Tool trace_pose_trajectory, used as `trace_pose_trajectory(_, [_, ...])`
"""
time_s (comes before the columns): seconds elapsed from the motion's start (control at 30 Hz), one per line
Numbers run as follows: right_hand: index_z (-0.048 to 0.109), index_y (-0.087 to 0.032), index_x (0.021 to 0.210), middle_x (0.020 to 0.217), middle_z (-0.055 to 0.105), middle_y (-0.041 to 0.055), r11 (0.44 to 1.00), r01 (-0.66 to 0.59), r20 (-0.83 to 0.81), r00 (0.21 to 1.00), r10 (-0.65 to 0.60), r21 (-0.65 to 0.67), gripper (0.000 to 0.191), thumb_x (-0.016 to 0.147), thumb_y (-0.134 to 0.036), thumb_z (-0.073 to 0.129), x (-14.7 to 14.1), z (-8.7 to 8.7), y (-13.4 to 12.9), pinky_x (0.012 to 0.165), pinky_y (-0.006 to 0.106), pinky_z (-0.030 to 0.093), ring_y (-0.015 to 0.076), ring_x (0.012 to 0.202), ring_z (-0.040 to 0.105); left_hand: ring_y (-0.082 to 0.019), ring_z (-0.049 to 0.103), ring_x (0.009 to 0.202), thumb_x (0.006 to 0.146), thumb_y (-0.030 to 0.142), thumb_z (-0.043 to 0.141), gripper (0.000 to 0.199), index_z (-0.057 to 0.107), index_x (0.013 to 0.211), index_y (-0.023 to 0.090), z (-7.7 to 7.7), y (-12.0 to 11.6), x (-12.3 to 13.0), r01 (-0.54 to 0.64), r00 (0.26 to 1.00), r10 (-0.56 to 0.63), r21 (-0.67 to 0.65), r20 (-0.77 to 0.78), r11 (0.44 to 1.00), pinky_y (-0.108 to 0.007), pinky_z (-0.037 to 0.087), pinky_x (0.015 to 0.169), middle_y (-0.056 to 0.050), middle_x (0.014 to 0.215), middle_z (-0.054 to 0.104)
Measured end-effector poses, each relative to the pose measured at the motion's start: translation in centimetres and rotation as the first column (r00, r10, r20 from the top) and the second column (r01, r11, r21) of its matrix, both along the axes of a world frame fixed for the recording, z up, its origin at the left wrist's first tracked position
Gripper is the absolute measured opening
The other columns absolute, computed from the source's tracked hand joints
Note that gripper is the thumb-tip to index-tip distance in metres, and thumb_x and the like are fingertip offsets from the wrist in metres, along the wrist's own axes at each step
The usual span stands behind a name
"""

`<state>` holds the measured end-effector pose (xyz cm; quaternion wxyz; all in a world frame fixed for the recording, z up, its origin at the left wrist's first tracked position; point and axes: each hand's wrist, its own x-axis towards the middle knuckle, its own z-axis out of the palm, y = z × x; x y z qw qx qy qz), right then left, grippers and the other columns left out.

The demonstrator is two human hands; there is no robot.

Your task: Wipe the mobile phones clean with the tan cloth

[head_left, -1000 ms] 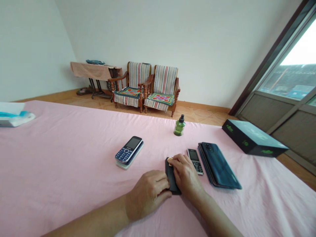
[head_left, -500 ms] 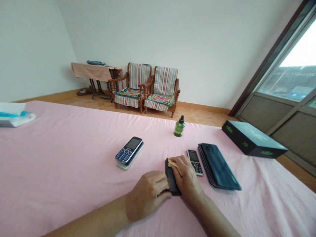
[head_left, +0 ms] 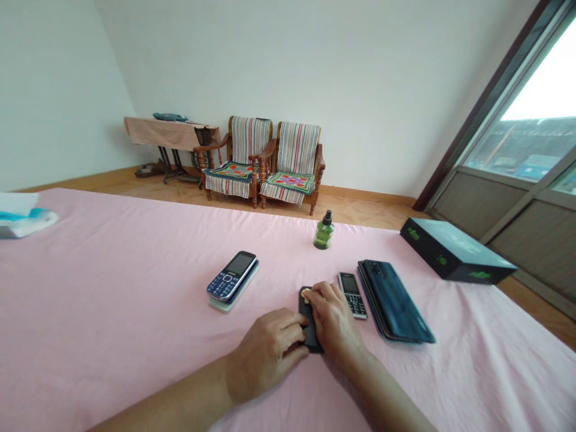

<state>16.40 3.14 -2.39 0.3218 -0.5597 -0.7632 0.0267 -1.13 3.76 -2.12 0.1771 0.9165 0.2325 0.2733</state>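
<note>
Black handset (head_left: 311, 342) lying on a pink sheet (head_left: 112, 312), held between two bare hands: left hand (head_left: 265, 354) closed, fingers curled against the handset's left long edge; right hand (head_left: 332, 318) closed over its upper end, with a scrap of tan cloth (head_left: 306, 293) pinched under the fingertips and mostly hidden. Face of the handset out of sight beneath the fingers, its condition impossible to judge. Just right of the black handset, a small keypad phone (head_left: 351, 294), flat on the sheet with no hand on it; farther right, a stack of dark teal smartphones (head_left: 391, 300), equally flat and untouched. Left of the black handset, a blue keypad phone (head_left: 230, 276) resting on a pale green case (head_left: 225, 306). Behind the black handset, a green bottle with a black cap (head_left: 323, 233); behind and well to the right, a black box with green lettering (head_left: 450, 252). Far left of it, a white and teal packet (head_left: 22, 223). Only one handset under the hands at this moment, the other phones set out apart, beyond reach of the fingers, none of them in hand.
</note>
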Motion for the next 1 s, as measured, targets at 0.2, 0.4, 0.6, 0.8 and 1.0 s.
trace_pose_trajectory(0.2, [0.069,-0.015,0.095,0.089,0.059,0.0089,0.999,-0.034,-0.074,0.997,0.035,0.019,0.029,0.085,0.000,0.046,0.3,-0.2,0.3,0.077,0.035,0.047,0.0220,0.084,0.052,-0.020,0.064,0.089,0.084,0.012,0.067,0.006,0.065,0.087,0.017,-0.2,0.1,-0.1,-0.008,1.000,0.008,0.004,0.018,1.000,-0.031,0.054,0.080,-0.007,0.098,0.069])
trace_pose_trajectory(0.4, [0.069,-0.018,0.093,0.088,0.060,0.0073,0.998,-0.046,-0.084,0.995,0.049,0.034,0.031,0.083,0.000,0.047,0.4,-0.5,0.4,0.077,0.033,0.048,0.0211,0.085,0.053,-0.020,0.064,0.088,0.083,0.012,0.067,0.006,0.065,0.085,0.017,-0.1,0.1,0.0,-0.009,1.000,0.008,0.001,0.009,1.000,-0.031,0.054,0.078,-0.007,0.096,0.069])
trace_pose_trajectory(0.6, [0.068,-0.015,0.102,0.089,0.058,0.0092,0.994,0.081,-0.151,0.986,-0.068,0.080,0.033,0.088,-0.004,0.041,1.0,-2.1,1.0,0.077,0.036,0.047,0.0220,0.085,0.053,-0.022,0.063,0.092,0.084,0.012,0.067,0.005,0.066,0.087,0.017,-0.1,0.2,0.0,-0.009,0.999,0.007,0.037,0.031,0.999,-0.034,0.053,0.082,-0.007,0.102,0.069])
trace_pose_trajectory(0.8, [0.071,-0.017,0.102,0.090,0.060,0.0092,0.995,0.076,-0.090,0.993,-0.070,0.064,0.038,0.085,0.000,0.043,0.9,-2.0,1.6,0.076,0.035,0.045,0.0224,0.086,0.051,-0.022,0.063,0.089,0.082,0.012,0.069,0.006,0.065,0.084,0.016,-0.1,0.1,0.2,-0.014,1.000,0.013,0.037,0.021,0.999,-0.034,0.053,0.080,-0.007,0.096,0.070])
trace_pose_trajectory(1.0, [0.070,-0.024,0.109,0.099,0.066,0.0071,1.000,0.014,-0.028,1.000,-0.013,0.027,0.040,0.085,-0.001,0.048,0.6,-1.1,1.6,0.076,0.037,0.039,0.0229,0.089,0.051,-0.022,0.063,0.090,0.083,0.013,0.068,0.005,0.065,0.085,0.016,-0.2,0.1,0.1,-0.028,1.000,0.028,0.034,0.004,0.999,-0.034,0.052,0.081,-0.007,0.096,0.069])
